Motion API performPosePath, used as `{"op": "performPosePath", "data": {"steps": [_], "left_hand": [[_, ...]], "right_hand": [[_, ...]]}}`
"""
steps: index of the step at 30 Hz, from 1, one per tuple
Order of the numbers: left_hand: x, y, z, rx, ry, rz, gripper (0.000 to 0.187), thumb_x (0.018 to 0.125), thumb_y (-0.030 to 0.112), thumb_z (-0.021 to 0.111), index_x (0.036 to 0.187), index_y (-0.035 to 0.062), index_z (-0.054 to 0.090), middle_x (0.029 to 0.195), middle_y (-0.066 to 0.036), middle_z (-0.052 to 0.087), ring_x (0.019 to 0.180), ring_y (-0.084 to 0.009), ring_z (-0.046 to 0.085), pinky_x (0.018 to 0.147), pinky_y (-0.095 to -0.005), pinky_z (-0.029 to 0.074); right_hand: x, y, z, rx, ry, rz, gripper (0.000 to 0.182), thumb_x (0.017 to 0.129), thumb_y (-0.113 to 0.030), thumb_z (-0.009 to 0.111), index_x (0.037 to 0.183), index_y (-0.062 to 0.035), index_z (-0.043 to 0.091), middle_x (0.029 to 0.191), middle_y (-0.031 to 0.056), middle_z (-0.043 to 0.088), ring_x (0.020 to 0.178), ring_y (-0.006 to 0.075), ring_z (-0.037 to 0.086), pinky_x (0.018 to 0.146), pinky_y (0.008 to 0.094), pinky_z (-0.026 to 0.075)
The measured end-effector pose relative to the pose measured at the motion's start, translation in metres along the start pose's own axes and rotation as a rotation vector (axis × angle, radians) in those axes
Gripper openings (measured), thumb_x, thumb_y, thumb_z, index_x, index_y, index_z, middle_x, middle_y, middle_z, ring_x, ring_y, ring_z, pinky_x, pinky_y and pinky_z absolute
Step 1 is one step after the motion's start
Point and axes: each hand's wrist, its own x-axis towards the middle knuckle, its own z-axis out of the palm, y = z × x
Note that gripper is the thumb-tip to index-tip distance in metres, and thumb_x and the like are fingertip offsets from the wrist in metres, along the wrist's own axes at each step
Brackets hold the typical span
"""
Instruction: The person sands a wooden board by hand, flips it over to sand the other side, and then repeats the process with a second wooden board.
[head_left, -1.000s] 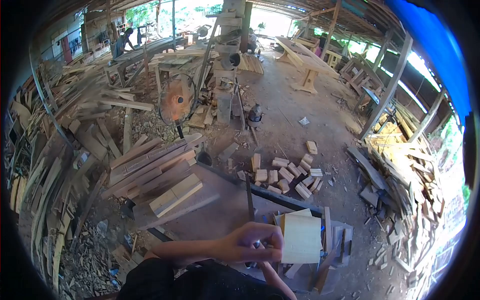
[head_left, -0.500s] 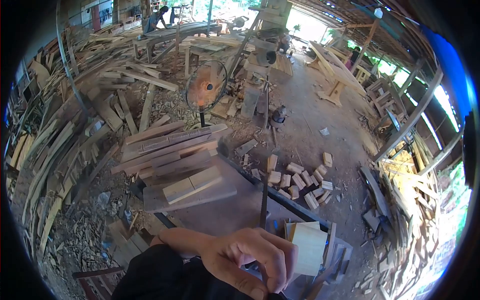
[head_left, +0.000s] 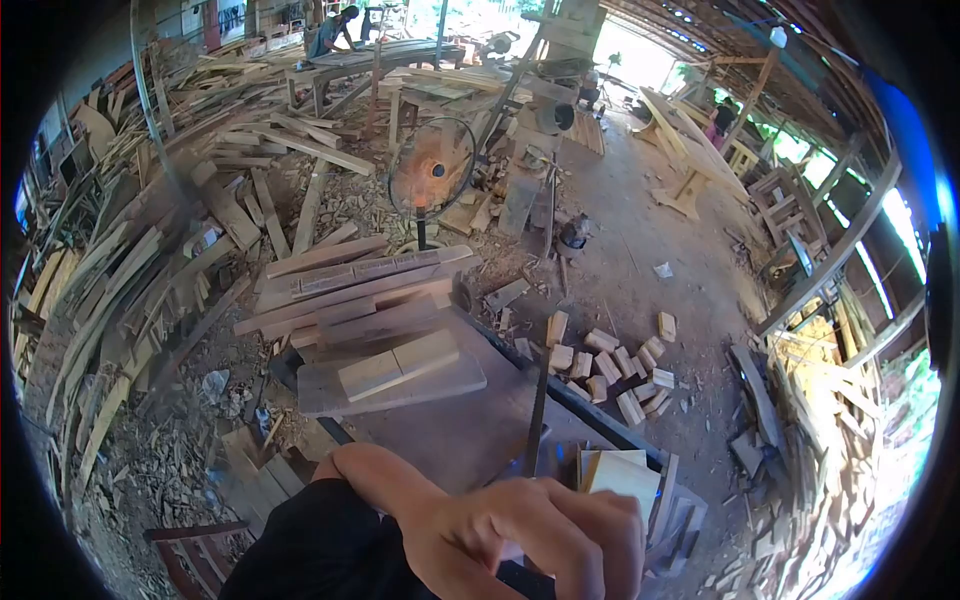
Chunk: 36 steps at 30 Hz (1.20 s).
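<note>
My left hand point(head_left: 540, 535) reaches in from the lower left, out of a black sleeve point(head_left: 310, 550). Its fingers are bent and closed downward, and the fingertips run out at the bottom edge, so what they hold, if anything, is hidden. Just beyond the knuckles, a narrow upright saw blade point(head_left: 537, 425) rises from a brown work table point(head_left: 450, 425). Pale wood pieces point(head_left: 620, 475) lie right beside the fingers, partly covered by them. Farther left on the table, two light wood blocks point(head_left: 400, 365) sit end to end on a flat board point(head_left: 470, 376). My right hand does not show.
Stacked planks point(head_left: 360, 285) lie at the table's far left, with a round fan point(head_left: 432, 170) behind. Several cut blocks point(head_left: 605, 365) are scattered beyond the dark rail point(head_left: 575, 400). Scrap wood point(head_left: 110, 310) heaps up at left. A person point(head_left: 330, 35) bends over a far bench.
My left hand has moved right, its fingers now covering more of the pale wood pieces. The whole view has shifted slightly, with the surroundings appearing farther right.
</note>
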Motion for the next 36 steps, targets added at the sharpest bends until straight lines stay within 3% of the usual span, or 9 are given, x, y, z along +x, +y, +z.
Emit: {"op": "performPosePath", "data": {"steps": [4, 7, 14, 16, 19, 22, 25, 26, 36], "left_hand": [[-0.002, -0.022, -0.007, -0.005, -0.068, 0.250, 0.026, 0.091, 0.020, 0.072, 0.108, -0.0001, 0.070, 0.097, -0.010, 0.066, 0.090, -0.0221, 0.059, 0.081, -0.0352, 0.044], [-0.005, -0.002, -0.017, 0.058, -0.222, 0.095, 0.029, 0.092, 0.016, 0.070, 0.117, -0.0001, 0.067, 0.097, -0.010, 0.067, 0.092, -0.0239, 0.058, 0.082, -0.0368, 0.045], [-0.032, 0.012, -0.004, 0.101, -0.059, -0.318, 0.024, 0.098, 0.025, 0.061, 0.087, 0.0048, 0.069, 0.089, -0.007, 0.062, 0.093, -0.0228, 0.055, 0.094, -0.0412, 0.035], [-0.030, -0.005, 0.015, -0.218, 0.132, -0.040, 0.031, 0.092, 0.014, 0.070, 0.120, 0.0004, 0.064, 0.097, -0.011, 0.067, 0.094, -0.0245, 0.057, 0.083, -0.0373, 0.045], [-0.031, 0.013, 0.001, -0.241, 0.090, -0.135, 0.036, 0.094, 0.019, 0.068, 0.124, -0.0009, 0.063, 0.101, -0.013, 0.067, 0.096, -0.0253, 0.057, 0.084, -0.0364, 0.045], [-0.032, 0.045, -0.012, 0.168, 0.037, -0.308, 0.021, 0.097, 0.022, 0.062, 0.091, 0.0033, 0.068, 0.088, -0.007, 0.062, 0.095, -0.0221, 0.055, 0.092, -0.0386, 0.036], [-0.033, 0.035, 0.001, -0.006, 0.157, -0.299, 0.015, 0.097, 0.016, 0.062, 0.097, 0.0014, 0.065, 0.093, -0.008, 0.062, 0.096, -0.0212, 0.055, 0.091, -0.0368, 0.038], [-0.041, 0.015, -0.008, -0.006, 0.038, -0.141, 0.042, 0.094, 0.027, 0.068, 0.124, -0.0031, 0.064, 0.106, -0.016, 0.066, 0.097, -0.0257, 0.057, 0.084, -0.0375, 0.045], [-0.027, -0.002, 0.016, -0.240, 0.034, -0.225, 0.024, 0.090, 0.019, 0.072, 0.103, -0.0010, 0.071, 0.098, -0.013, 0.065, 0.101, -0.0289, 0.055, 0.090, -0.0438, 0.041]], "right_hand": [[0.004, 0.008, 0.002, -0.030, 0.023, 0.038, 0.045, 0.095, -0.035, 0.057, 0.126, -0.0025, 0.059, 0.107, 0.0222, 0.069, 0.103, 0.0342, 0.066, 0.086, 0.0438, 0.049], [0.006, 0.009, 0.003, -0.030, 0.046, 0.023, 0.045, 0.095, -0.035, 0.058, 0.126, -0.0028, 0.058, 0.107, 0.0222, 0.069, 0.103, 0.0341, 0.066, 0.086, 0.0437, 0.049], [0.029, -0.005, -0.006, 0.022, 0.059, -0.076, 0.047, 0.094, -0.036, 0.058, 0.128, -0.0035, 0.057, 0.108, 0.0219, 0.069, 0.103, 0.0340, 0.066, 0.087, 0.0436, 0.050], [0.030, -0.031, -0.012, 0.085, 0.049, -0.059, 0.048, 0.094, -0.037, 0.058, 0.129, -0.0039, 0.056, 0.108, 0.0215, 0.069, 0.104, 0.0340, 0.066, 0.087, 0.0435, 0.050], [-0.006, -0.054, -0.023, 0.147, -0.001, 0.021, 0.051, 0.094, -0.038, 0.058, 0.131, -0.0045, 0.054, 0.108, 0.0210, 0.069, 0.104, 0.0341, 0.066, 0.088, 0.0435, 0.050], [-0.048, -0.112, -0.036, 0.146, -0.046, 0.152, 0.052, 0.094, -0.041, 0.056, 0.132, -0.0056, 0.053, 0.113, 0.0215, 0.067, 0.110, 0.0365, 0.064, 0.092, 0.0454, 0.049], [-0.024, -0.064, -0.015, -0.028, -0.005, -0.072, 0.055, 0.094, -0.041, 0.056, 0.136, -0.0068, 0.050, 0.121, 0.0234, 0.064, 0.118, 0.0384, 0.060, 0.096, 0.0475, 0.047], [-0.034, -0.051, -0.014, -0.022, 0.002, -0.049, 0.055, 0.094, -0.041, 0.056, 0.136, -0.0068, 0.050, 0.121, 0.0234, 0.064, 0.118, 0.0384, 0.060, 0.096, 0.0475, 0.047], [-0.088, -0.036, -0.020, 0.087, 0.028, 0.116, 0.060, 0.094, -0.041, 0.057, 0.141, -0.0078, 0.043, 0.124, 0.0245, 0.063, 0.119, 0.0386, 0.059, 0.097, 0.0475, 0.047]]}}
